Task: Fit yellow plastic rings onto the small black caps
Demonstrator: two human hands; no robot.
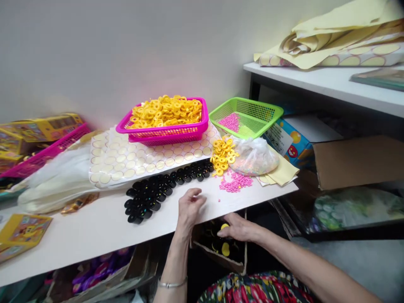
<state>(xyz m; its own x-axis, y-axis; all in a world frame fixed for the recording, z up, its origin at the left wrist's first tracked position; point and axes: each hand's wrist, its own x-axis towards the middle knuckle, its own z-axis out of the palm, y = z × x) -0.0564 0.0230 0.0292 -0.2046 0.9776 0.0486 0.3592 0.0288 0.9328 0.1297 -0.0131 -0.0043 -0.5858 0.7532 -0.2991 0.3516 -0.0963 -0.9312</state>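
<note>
On the surface (85, 235), black pieces (151, 191) line up, slanting away right. Your left fingers (192, 193) part slightly; right fingers (232, 219), I can't tell.

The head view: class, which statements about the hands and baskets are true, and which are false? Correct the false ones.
1. The left hand is over the white table. True.
2. The left hand's wrist is bare. False: it wears a bracelet.
3. A pink basket heaped with yellow rings stands beside the green basket. True.
4. The green basket is filled to the rim. False: small pink pieces cover only part of its floor.
5. The right hand is at an open cardboard box. True.
</note>
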